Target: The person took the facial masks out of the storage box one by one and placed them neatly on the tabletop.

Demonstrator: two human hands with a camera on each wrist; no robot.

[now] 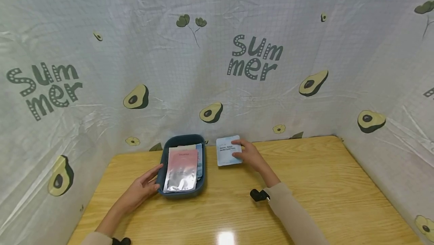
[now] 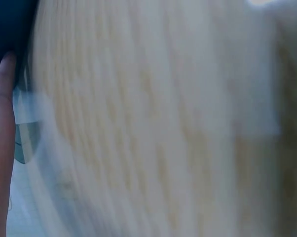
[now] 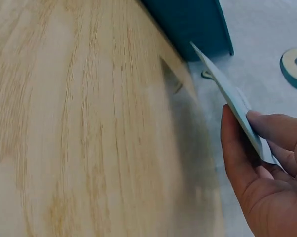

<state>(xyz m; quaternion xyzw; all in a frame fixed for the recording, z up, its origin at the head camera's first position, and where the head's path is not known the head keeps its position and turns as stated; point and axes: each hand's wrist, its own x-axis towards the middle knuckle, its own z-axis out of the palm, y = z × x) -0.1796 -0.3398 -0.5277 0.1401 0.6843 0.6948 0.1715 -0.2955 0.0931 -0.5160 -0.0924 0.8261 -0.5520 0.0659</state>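
The blue bin (image 1: 179, 195) stands on the wooden counter (image 1: 322, 188), its opening facing up. Inside, a pink packet (image 1: 182, 167), shading to silver at its lower end, lies uppermost; a cream packet (image 1: 174, 148) shows past its top edge and a blue packet (image 1: 200, 164) along its right side. The number of packets beneath cannot be told.

The sachet (image 1: 224, 155), pale blue and white with lines of dark print, is to the right of the bin, apart from it but near. A strip of counter shows between them, and the bin's right wall rises between the sachet and the packets. Behind, a pale cloth (image 1: 169, 68) printed with avocados, flowers and lettering forms the backdrop.

The right hand (image 1: 251, 155) pinches the sachet by its right side, thumb on one face and fingers on the other; the right wrist view shows it tilted, nearly edge-on. Whether it touches the counter cannot be told. The left hand (image 1: 141, 188) reaches to the bin's left side, fingers extended and touching the outer wall, thumb spread below the index finger.
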